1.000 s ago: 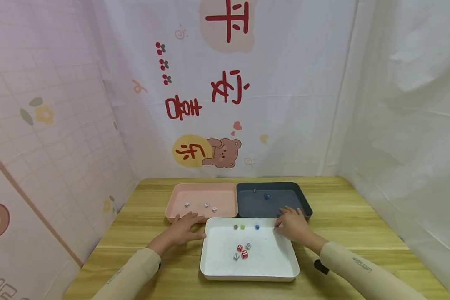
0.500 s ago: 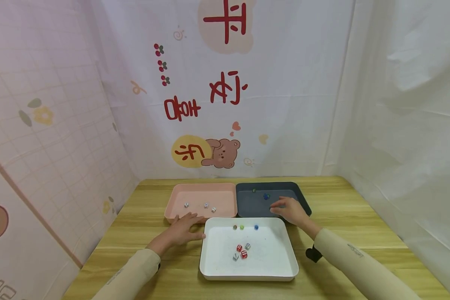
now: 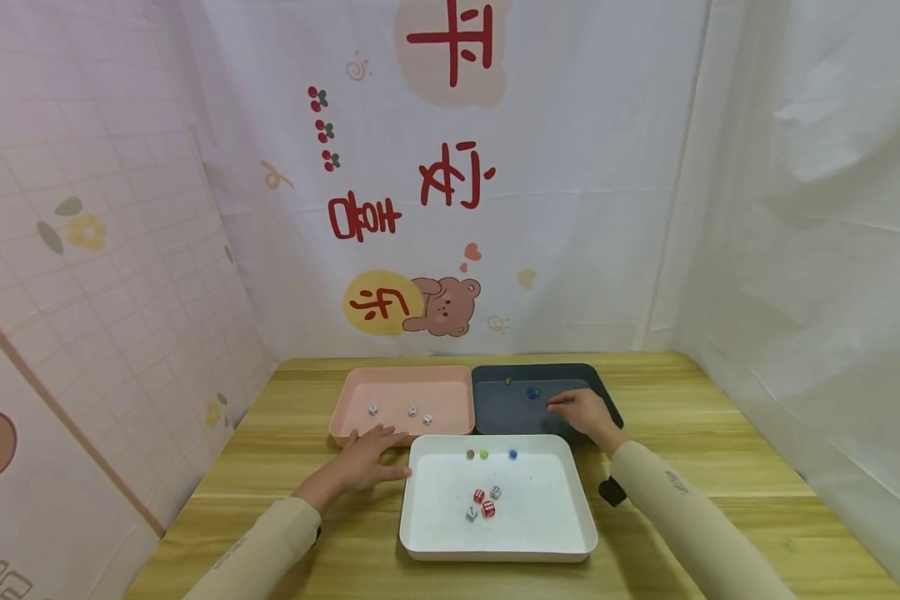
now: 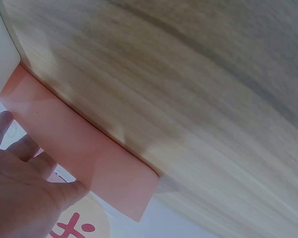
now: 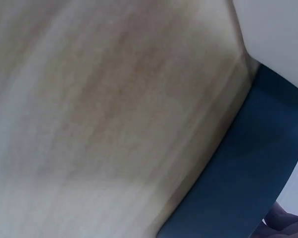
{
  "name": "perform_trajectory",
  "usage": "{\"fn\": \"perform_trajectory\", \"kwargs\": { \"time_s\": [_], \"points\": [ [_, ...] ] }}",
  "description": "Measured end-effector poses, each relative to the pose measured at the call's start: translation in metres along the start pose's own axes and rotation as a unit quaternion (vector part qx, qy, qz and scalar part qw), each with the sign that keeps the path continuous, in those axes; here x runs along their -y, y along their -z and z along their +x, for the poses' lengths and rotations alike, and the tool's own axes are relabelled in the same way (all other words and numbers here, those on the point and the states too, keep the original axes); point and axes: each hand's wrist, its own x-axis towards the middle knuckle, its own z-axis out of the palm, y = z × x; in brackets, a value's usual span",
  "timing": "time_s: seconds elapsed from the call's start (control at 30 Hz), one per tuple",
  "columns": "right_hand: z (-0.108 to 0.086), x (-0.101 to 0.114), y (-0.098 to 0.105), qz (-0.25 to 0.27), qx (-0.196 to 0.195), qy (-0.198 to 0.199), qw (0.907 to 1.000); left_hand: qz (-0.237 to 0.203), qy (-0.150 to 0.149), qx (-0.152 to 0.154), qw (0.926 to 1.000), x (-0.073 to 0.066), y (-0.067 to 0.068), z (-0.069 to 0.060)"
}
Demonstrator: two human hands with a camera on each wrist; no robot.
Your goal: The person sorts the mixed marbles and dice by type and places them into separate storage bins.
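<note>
My left hand [image 3: 363, 461] lies with fingers spread at the pink tray's [image 3: 408, 373] front edge, its thumb beside the left rim of the white tray [image 3: 498, 542]. In the left wrist view, fingertips [image 4: 4, 119] reach that pink edge. My right hand [image 3: 587, 412] is over the dark blue tray [image 3: 487, 421], thumb and fingertips pinched together on a small marble almost wholly hidden by them. Below in the white tray are a brown marble [image 3: 470, 454], a green marble [image 3: 483, 454], a blue marble [image 3: 513, 454], red dice [image 3: 488, 508] and white dice [image 3: 472, 514].
White dice [image 3: 412, 411] lie in the pink tray. Small blue and green marbles [image 3: 532, 392] sit toward the back of the dark blue tray. All trays stand close together on a wooden table [image 3: 705, 475], with printed cloth walls [image 3: 592, 208] behind and at the sides.
My right hand has lifted from the white tray's back right corner and moved back over the dark blue tray. My left hand has stayed in place.
</note>
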Motion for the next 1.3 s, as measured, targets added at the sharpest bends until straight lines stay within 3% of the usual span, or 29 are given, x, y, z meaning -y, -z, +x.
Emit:
{"fn": "perform_trajectory", "kwargs": {
  "time_s": [0.3, 0.6, 0.83, 1.3],
  "points": [
    [0.006, 0.004, -0.01, -0.001, -0.009, -0.032, 0.9994, -0.003, -0.003, 0.005, 1.0, 0.0, 0.001, 0.0],
    [0.01, 0.009, -0.016, -0.021, -0.02, -0.01, 0.9995, 0.0, -0.009, 0.006, 0.9999, 0.001, -0.001, 0.002],
    [0.013, 0.006, -0.014, -0.041, -0.003, -0.006, 0.9991, -0.001, -0.004, 0.004, 1.0, 0.002, -0.001, 0.001],
    [-0.002, -0.005, -0.004, -0.072, 0.024, 0.049, 0.996, 0.001, -0.002, 0.0, 1.0, 0.001, -0.001, 0.001]
  ]
}}
